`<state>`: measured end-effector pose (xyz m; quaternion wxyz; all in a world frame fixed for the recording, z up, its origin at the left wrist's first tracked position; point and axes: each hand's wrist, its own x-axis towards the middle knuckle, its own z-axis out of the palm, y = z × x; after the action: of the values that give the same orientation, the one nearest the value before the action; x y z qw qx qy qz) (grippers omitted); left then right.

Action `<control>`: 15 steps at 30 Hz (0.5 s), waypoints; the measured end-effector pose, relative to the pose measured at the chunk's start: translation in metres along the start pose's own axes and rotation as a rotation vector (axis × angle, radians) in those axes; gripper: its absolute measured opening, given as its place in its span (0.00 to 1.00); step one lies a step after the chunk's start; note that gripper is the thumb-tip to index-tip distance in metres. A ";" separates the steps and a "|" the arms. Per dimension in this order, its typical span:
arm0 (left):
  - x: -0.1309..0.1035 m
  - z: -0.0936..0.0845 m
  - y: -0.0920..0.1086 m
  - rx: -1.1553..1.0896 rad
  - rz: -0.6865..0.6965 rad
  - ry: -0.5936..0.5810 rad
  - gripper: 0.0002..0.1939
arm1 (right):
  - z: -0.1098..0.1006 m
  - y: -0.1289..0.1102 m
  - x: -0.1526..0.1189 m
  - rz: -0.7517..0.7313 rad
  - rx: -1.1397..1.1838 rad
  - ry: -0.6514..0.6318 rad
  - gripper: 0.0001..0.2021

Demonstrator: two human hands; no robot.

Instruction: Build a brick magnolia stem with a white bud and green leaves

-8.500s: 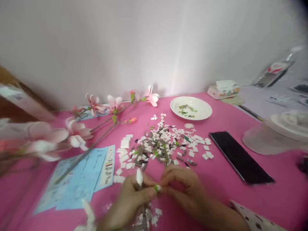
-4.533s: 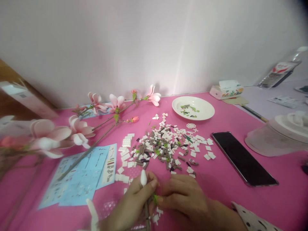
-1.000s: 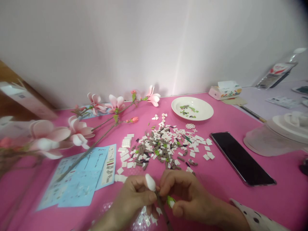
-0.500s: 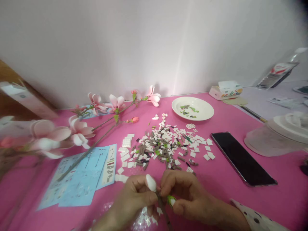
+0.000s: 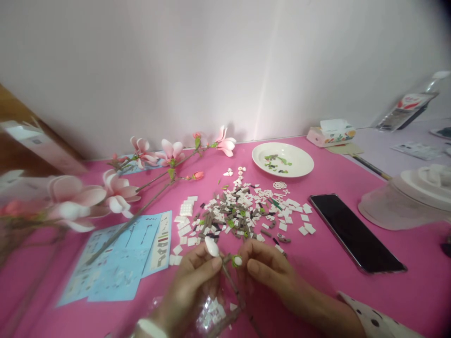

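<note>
My left hand (image 5: pixel 199 274) pinches a thin brown toy branch (image 5: pixel 230 278) near its top, beside a white bud (image 5: pixel 212 246) that points up. A second small bud (image 5: pixel 237 260), white in a green cup, sits on a short side twig at the right of the branch. My right hand (image 5: pixel 269 267) is right beside this green-cupped bud, its fingers curved and apart, with nothing visible between thumb and forefinger. The lower branch runs down between my hands, with a thicker brown piece (image 5: pixel 225 321) at its foot.
A pile of small white, brown and green bricks (image 5: pixel 243 211) lies beyond my hands. Pink magnolia branches (image 5: pixel 121 188) lie over blue instruction sheets (image 5: pixel 116 258) at left. At right are a white plate (image 5: pixel 306 164), a phone (image 5: pixel 355 232), a tissue pack (image 5: pixel 331 133) and a plastic tub (image 5: pixel 387 202).
Both hands and the branch have risen slightly and shifted left. My right fingers have come off the green-cupped bud, which now stands on the twig, turned towards me.
</note>
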<state>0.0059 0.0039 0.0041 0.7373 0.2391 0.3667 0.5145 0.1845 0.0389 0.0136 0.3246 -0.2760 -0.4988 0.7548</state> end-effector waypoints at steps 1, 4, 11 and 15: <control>0.001 -0.001 -0.001 0.006 0.005 0.012 0.05 | -0.001 0.001 0.000 0.020 -0.048 0.002 0.14; 0.001 -0.002 -0.001 0.015 0.021 0.051 0.06 | -0.001 0.002 0.000 0.070 -0.149 -0.037 0.18; 0.000 0.001 0.000 -0.004 0.023 0.113 0.07 | 0.004 -0.002 -0.002 0.269 -0.112 -0.225 0.17; 0.001 0.002 0.001 0.030 0.023 0.150 0.10 | 0.004 -0.005 -0.003 0.300 -0.074 -0.320 0.18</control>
<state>0.0072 0.0051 0.0061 0.6982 0.2150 0.4258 0.5339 0.1841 0.0359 0.0199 0.1150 -0.2358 -0.5246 0.8099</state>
